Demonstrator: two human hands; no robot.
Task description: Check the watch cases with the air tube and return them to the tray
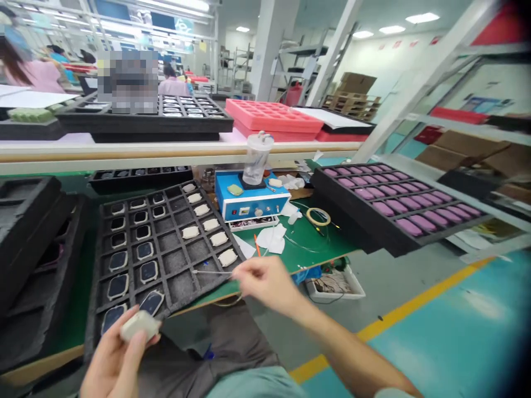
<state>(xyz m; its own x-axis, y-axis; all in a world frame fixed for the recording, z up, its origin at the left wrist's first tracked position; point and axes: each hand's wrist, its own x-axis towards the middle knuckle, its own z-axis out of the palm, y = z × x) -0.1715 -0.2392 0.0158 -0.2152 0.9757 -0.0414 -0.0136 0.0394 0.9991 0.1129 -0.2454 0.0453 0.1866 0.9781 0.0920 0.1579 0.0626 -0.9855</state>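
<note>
Near the tray's front left corner, my left hand (pixel 112 365) grips a cream-white, rounded-square watch case (pixel 139 325) between thumb and fingers. My right hand (pixel 269 283) pinches a thin swab (pixel 213 272), which points left with its small pale tip over the tray's front compartments. The black foam tray (pixel 176 293) lies at a slant on the green bench. Dark-screened watch faces (pixel 145 251) fill its left columns, one tilted in its compartment close to my left hand. Cream-white pieces (pixel 219 239) sit in the right columns.
A blue control box (pixel 253 202) carrying a clear dispenser bottle (pixel 258 157) stands behind the tray. White tissue (pixel 271 239) and an orange pen (pixel 257 245) lie right of it. A tray of purple pieces (pixel 398 207) is at right; stacked black trays (pixel 29 249) are at left.
</note>
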